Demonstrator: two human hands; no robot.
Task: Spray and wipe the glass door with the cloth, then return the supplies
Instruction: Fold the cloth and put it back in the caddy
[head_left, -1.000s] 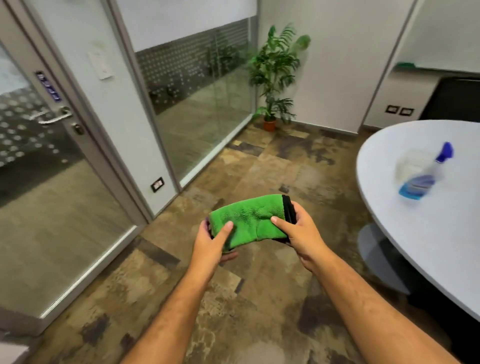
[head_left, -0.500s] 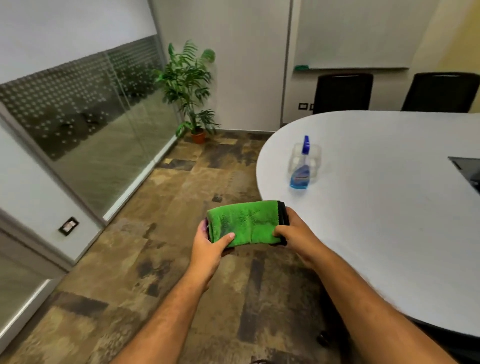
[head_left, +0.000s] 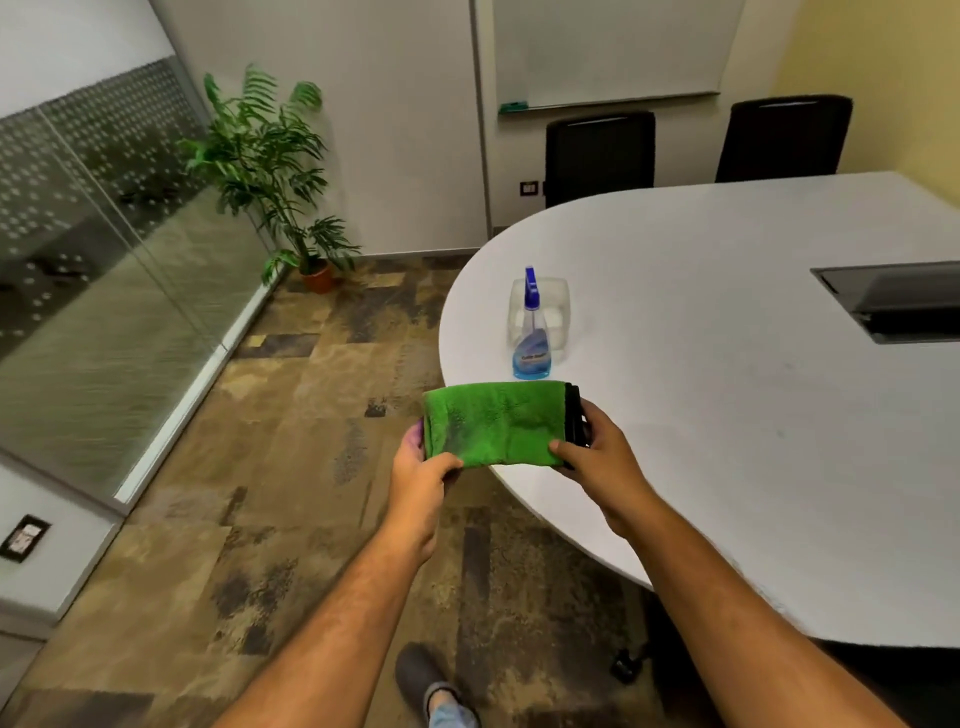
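A folded green cloth (head_left: 493, 423) with a black edge is stretched between both hands, over the near rim of the white table (head_left: 727, 415). My left hand (head_left: 423, 467) grips its left end and my right hand (head_left: 597, 452) grips its right end. Just beyond the cloth a spray bottle (head_left: 531, 332) with a blue nozzle and blue liquid stands upright on the table, in front of a clear plastic container (head_left: 556, 312). The glass door is out of view; only a glass wall panel (head_left: 93, 291) shows on the left.
Two black chairs (head_left: 600, 156) stand behind the table under a whiteboard (head_left: 608, 47). A potted plant (head_left: 280, 176) fills the far corner. A dark cable box (head_left: 893, 301) is set into the table. My shoe (head_left: 421, 675) shows on the patterned floor.
My view has swung right, away from the glass door and towards the table. The cloth, still held in both hands, has come up to the table's edge near the spray bottle.
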